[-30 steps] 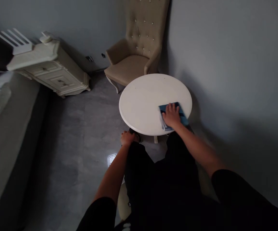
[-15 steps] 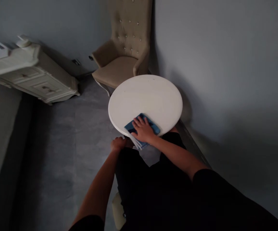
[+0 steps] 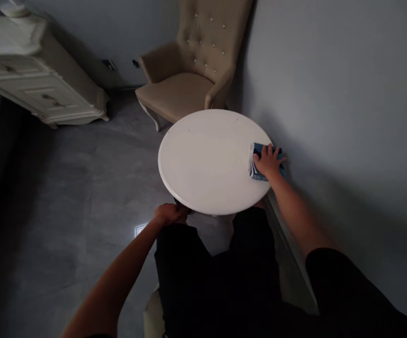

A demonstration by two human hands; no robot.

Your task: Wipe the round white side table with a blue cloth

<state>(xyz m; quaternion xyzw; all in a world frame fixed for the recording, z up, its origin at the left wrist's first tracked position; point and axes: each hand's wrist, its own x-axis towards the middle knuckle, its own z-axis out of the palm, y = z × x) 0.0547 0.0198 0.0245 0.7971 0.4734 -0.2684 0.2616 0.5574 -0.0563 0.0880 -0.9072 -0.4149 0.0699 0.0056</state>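
Note:
My right hand lies with its fingers spread on a folded blue cloth. The cloth has white edges on its left side and sits at the right rim of a round white table, partly over the edge. Low at the table's near left edge, my left hand is closed beside my knee. Its fingertips are in shadow, and a dark thing by them is too dim to make out.
A beige tufted armchair stands behind the table. At the far left is a cream cabinet with drawers. The grey wall runs close along the table's right side. Small dark specks show on the tabletop's far part.
My right hand has slid the cloth from the table's near edge to its right rim, and the cloth has turned. My left hand stays low by the knee. The view has shifted somewhat.

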